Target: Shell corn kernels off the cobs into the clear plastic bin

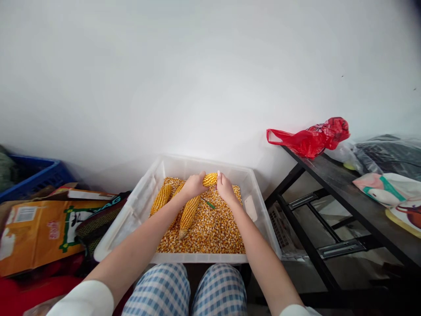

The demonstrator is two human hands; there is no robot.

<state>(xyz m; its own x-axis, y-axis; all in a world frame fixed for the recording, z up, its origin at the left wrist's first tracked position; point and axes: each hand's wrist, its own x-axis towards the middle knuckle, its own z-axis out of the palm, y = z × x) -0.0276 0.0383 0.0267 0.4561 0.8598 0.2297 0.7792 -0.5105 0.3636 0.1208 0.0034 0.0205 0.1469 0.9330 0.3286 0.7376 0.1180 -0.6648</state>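
Note:
Between my two hands an ear of corn (209,179) is held crosswise above a translucent plastic bin (131,235). My left hand (195,185) is closed around its left end, and my right hand (224,186) grips the right end. Loose corn kernels (213,232) cover the bin's floor. On them lie a few more ears: one ear of corn (161,199) at the left and another ear of corn (190,215) in the middle, with one between them partly hidden by my left forearm. A small green-handled tool (208,203) rests on the kernels below my hands.
A black table frame (309,175) stands at the right, bearing a red plastic bag (315,137) and a patterned cloth item (384,188). To the left are an orange cardboard box (42,232) and a blue crate (39,173). A white wall (197,79) rises behind the bin.

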